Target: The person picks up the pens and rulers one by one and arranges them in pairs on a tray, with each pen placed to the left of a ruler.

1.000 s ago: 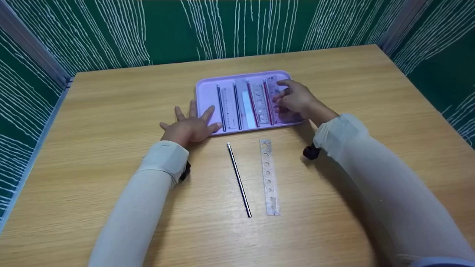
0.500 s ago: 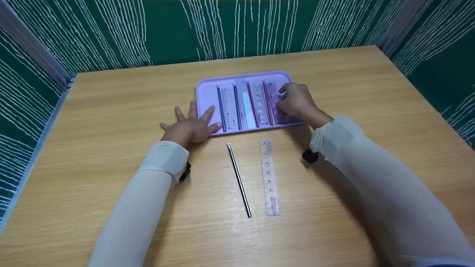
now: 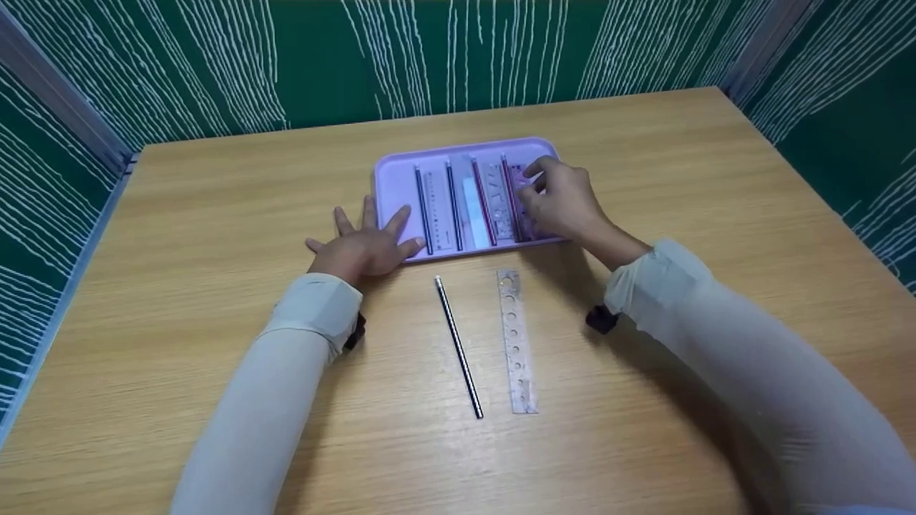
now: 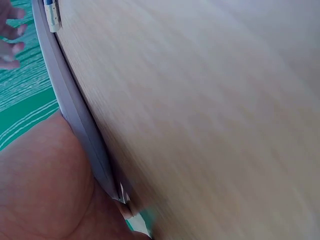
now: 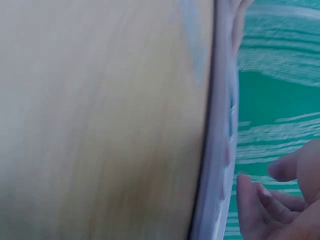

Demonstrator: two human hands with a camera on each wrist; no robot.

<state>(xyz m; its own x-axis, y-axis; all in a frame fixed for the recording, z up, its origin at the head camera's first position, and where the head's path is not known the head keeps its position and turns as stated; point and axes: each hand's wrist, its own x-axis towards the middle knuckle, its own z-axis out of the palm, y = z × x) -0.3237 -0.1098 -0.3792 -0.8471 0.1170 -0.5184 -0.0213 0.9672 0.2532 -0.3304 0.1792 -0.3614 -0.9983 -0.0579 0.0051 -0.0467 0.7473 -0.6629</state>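
Observation:
A lilac tray (image 3: pixel 390 179) holds two dark pencils (image 3: pixel 424 211), two red pencils (image 3: pixel 484 202) and several rulers, among them a clear ruler (image 3: pixel 439 211) and a stencil ruler (image 3: pixel 499 204). My left hand (image 3: pixel 361 247) lies with fingers spread at the tray's near left corner, thumb over the rim. Above the tray's right side is my right hand (image 3: pixel 565 200), its fingers bent beside a purple-tinted ruler (image 3: pixel 524 225) that it partly covers. In the right wrist view, the thumb and fingers of that hand (image 5: pixel 280 205) stand apart with nothing between them.
On the wooden table (image 3: pixel 215 214), nearer me than the tray, lie a dark pencil (image 3: pixel 458 347) and a clear ruler with round holes (image 3: pixel 517 343). Green walls with white streaks (image 3: pixel 401 57) border the table behind and at the sides.
My right hand has closed in on the purple-tinted ruler, then its thumb and index finger have parted. That ruler sits slightly nearer me beside the red pencil. The left hand stays put.

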